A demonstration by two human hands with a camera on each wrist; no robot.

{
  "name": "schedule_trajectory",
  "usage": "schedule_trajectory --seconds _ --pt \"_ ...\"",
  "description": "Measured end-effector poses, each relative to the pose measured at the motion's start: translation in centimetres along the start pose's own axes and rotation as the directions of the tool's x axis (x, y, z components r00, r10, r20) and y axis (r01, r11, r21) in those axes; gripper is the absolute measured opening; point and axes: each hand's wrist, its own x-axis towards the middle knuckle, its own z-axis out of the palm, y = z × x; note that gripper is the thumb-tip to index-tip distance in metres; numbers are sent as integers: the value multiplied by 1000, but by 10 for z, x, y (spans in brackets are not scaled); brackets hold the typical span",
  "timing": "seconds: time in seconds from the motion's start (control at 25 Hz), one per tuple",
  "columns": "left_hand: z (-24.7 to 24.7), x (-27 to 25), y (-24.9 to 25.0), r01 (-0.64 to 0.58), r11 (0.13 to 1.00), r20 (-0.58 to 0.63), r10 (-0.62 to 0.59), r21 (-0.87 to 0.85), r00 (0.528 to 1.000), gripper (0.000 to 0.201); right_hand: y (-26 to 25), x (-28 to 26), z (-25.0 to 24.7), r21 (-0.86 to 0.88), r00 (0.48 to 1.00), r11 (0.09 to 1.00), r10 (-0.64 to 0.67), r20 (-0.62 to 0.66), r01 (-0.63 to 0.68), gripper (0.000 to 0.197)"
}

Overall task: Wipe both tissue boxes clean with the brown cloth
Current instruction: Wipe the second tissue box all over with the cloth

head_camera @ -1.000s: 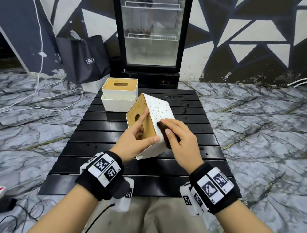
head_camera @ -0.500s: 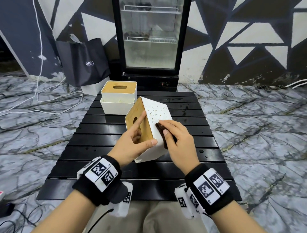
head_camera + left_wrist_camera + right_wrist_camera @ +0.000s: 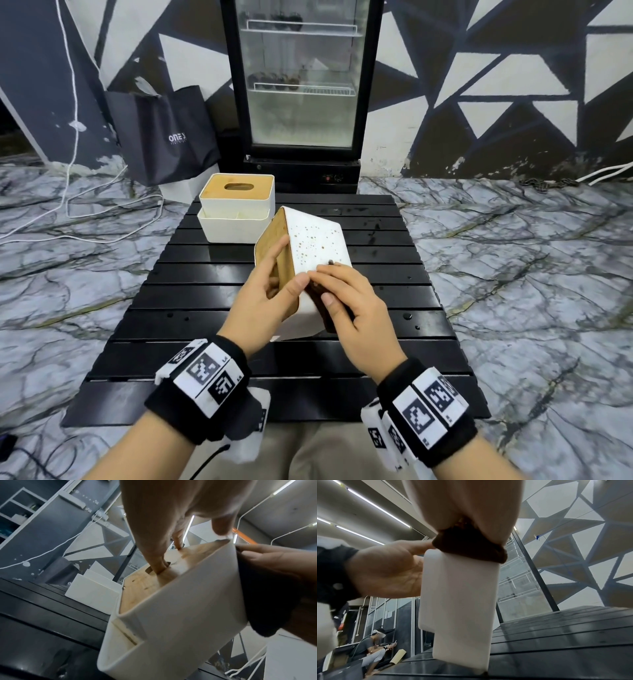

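A white tissue box (image 3: 315, 240) with a wooden lid stands tilted on one edge on the black slatted table (image 3: 205, 301), its brown-speckled side facing up. My left hand (image 3: 270, 298) grips it, with fingers (image 3: 159, 563) in the lid slot and the thumb on the near edge. My right hand (image 3: 349, 301) holds the brown cloth (image 3: 325, 315) against the near end of the speckled side. The cloth (image 3: 471, 547) is bunched under that hand at the box's (image 3: 458, 601) top corner. The second tissue box (image 3: 236, 205) sits upright at the table's back left.
Behind the table stand a glass-door fridge (image 3: 301, 85) and a dark paper bag (image 3: 164, 137). White cables (image 3: 102, 205) lie on the marble floor at the left. In the right wrist view a person (image 3: 370, 646) sits far off.
My right hand has slid the cloth along the speckled side toward me, to the box's near end. My left hand keeps its grip, and the box is turned slightly.
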Motion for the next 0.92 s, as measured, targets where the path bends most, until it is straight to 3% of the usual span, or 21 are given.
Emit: schedule_trajectory --seconds 0.16,0.48,0.72,0.92 --pt "-5 2 1 27 999 16 -28 30 999 86 10 -6 -5 20 1000 1000 4 -3 -4 31" --pt "-9 6 -5 48 999 30 -48 -1 998 89 15 27 -6 -82 989 987 136 -56 -140 31" --pt "-13 4 -5 57 998 62 -58 10 996 88 13 22 -4 -96 999 995 36 -33 -39 32" --pt "-9 8 -7 50 998 102 -54 42 993 83 24 42 -13 -101 990 986 129 -50 -133 34"
